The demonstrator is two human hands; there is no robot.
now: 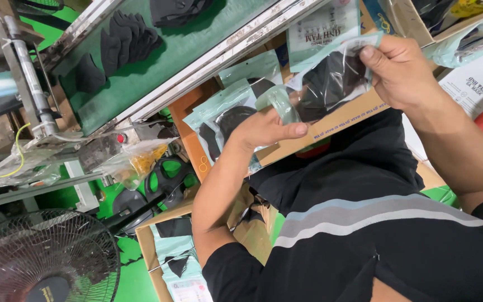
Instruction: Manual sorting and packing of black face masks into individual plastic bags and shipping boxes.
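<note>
A clear plastic pouch with black face masks inside (331,81) is held up between both hands. My left hand (266,128) grips its lower left end, thumb pressed along the edge. My right hand (401,70) pinches the upper right end. Beneath the pouch lies an open cardboard box (331,126) holding several filled pale green pouches (236,109). More black masks (124,39) lie on the green conveyor belt (163,56) at upper left.
A metal-framed conveyor runs diagonally across the top. A fan guard (40,257) sits at the lower left. Green-handled scissors (166,173) and a plastic bag lie under the belt. Another box with pouches (177,263) stands on the green floor. More packed pouches fill the upper right.
</note>
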